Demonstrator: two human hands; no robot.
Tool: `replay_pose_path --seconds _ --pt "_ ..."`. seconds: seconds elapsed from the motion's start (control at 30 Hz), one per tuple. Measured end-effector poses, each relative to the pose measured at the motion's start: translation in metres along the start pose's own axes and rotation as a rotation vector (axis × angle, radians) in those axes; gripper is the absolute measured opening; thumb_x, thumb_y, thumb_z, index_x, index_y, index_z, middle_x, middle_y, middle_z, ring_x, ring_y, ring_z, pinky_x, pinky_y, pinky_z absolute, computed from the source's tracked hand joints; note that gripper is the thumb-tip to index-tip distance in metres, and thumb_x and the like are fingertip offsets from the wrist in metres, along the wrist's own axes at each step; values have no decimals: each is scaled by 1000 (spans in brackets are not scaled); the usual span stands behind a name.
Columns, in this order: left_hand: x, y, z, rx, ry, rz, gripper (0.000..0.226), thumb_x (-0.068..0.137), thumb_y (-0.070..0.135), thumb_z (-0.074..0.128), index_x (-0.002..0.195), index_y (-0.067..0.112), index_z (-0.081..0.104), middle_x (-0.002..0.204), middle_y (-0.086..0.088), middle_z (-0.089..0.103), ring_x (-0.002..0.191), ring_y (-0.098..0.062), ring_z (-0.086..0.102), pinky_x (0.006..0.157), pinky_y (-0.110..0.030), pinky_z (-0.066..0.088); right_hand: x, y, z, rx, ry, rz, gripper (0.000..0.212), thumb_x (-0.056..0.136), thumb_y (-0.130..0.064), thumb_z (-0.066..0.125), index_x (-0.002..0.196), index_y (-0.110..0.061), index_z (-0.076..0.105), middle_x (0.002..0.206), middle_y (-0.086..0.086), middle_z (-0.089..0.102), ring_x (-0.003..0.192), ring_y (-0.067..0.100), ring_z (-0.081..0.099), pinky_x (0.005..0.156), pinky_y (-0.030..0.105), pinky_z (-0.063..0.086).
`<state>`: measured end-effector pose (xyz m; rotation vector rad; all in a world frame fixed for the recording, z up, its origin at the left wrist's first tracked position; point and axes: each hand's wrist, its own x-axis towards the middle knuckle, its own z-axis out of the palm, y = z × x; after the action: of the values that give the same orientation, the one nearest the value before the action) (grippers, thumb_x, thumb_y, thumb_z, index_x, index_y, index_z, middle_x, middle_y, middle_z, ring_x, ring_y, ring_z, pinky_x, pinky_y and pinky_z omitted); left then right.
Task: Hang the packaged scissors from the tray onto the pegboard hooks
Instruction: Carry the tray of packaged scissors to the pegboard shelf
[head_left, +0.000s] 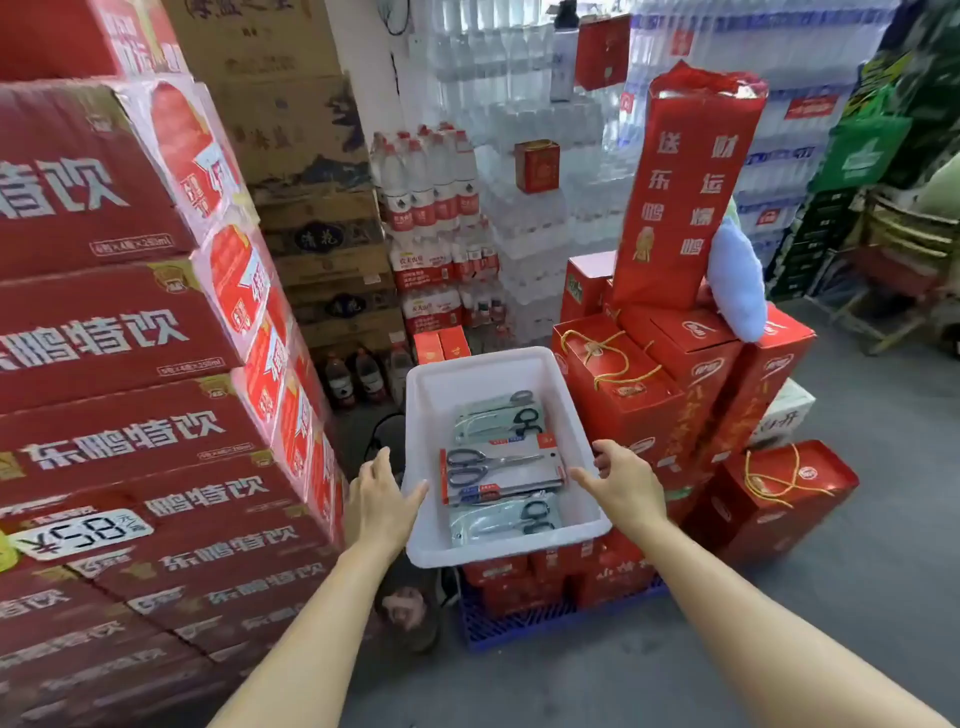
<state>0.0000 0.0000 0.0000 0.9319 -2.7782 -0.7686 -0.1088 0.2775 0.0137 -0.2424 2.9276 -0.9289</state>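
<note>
A white plastic tray (431, 395), rectangular with rounded corners and smooth glossy walls, sits on a stack of red gift boxes (623, 384) carried by a blue slatted pallet (519, 621). The left hand (379, 499) is at the tray's left rim near the near corner, fingers spread, thumb laid against the outer wall; no firm clasp is evident. The right hand (621, 480) is at the right rim, thumb over the edge into the tray, fingers open along the outside.

Packaged scissors (501, 470) lie flat on the tray floor in overlapping layers: a red-trimmed card with grey-handled scissors lies across the middle, a clear blister pack with black handles sits toward the far edge, another toward the near edge. The exact count of packs cannot be determined; lower ones are partly covered.

Red printed cardboard cartons (119, 332) fill the left side, cut off by the frame. Shrink-wrapped water bottles (431, 192) stand behind, labels blurred. No pegboard is in view.
</note>
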Motion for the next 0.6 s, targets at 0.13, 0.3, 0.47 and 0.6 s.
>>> replay_pose_path --seconds 0.13,0.3,0.47,0.6 --pt "40 -2 29 -30 1 -71 72 92 40 62 152 14 30 149 -12 39 135 -31 38 106 -42 36 46 4 19 12 -10 12 57 85 -48 67 131 -18 54 114 -2 65 99 17 63 76 34 52" --pt "84 -16 67 -54 -15 -125 70 94 40 59 153 16 28 145 -10 38 128 -29 44 100 -42 44 92 15 55 -19 19 15 59 85 -48 66 132 -14 54 118 1 63 108 20 59 76 34 50" --pt "127 -22 108 -73 -44 -183 66 97 39 51 154 25 20 142 -9 37 117 -31 50 89 -41 47 123 31 89 -68 83 57 62 85 -41 70 137 -13 50 128 8 56 115 27 50 87 37 46" --pt "139 -24 127 -63 -58 -214 61 100 40 45 153 29 18 136 -12 43 103 -35 57 73 -36 43 136 43 104 -80 66 122 65 88 -39 67 144 -18 41 127 9 54 114 28 51 79 38 48"
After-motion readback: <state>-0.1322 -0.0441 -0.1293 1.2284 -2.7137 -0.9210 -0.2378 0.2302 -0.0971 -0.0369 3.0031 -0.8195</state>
